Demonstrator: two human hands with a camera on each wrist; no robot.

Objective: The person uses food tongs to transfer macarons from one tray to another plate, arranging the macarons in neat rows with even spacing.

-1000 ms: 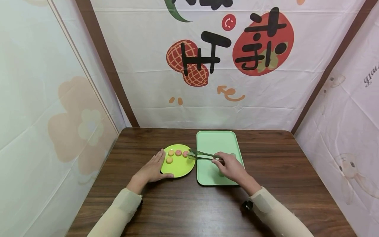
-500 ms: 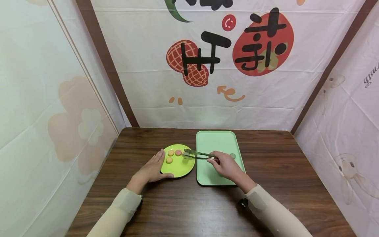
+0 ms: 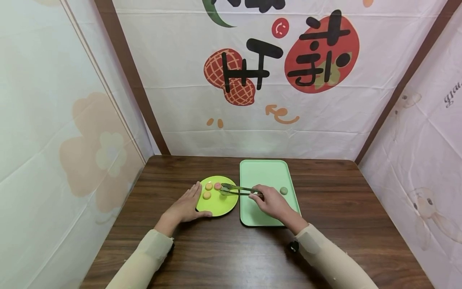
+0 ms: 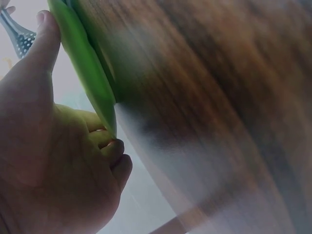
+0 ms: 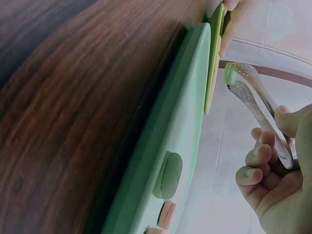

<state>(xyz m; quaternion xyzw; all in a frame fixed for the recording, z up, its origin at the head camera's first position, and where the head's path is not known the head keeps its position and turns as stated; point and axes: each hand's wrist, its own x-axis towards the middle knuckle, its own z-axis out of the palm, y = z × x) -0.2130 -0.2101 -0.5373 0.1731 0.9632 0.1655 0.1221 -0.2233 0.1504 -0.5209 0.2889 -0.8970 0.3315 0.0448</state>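
Note:
My right hand (image 3: 272, 202) grips metal tongs (image 3: 243, 190) that reach left from over the tray (image 3: 252, 216) to the plate. Between their perforated ends a green macaron (image 5: 229, 74) is pinched, over the right part of the yellow-green plate (image 3: 216, 206). On the plate lie two yellow macarons (image 3: 207, 195) and a pink macaron (image 3: 217, 186); the tongs cover the spot right of the pink one. My left hand (image 3: 185, 205) rests against the plate's left rim, fingers extended along it and thumb (image 4: 45, 39) over the front rim.
Another green macaron (image 3: 284, 190) sits on the light green tray's right side. In the right wrist view, pinkish macarons (image 5: 167, 214) also lie on the tray. Plate and tray stand side by side on the brown wooden table (image 3: 231, 257), with printed cloth walls (image 3: 252, 140) around it.
My right hand has moved slightly left, carrying the tongs and green macaron further over the plate. The green macaron on the tray has come into view. My left hand has stayed put.

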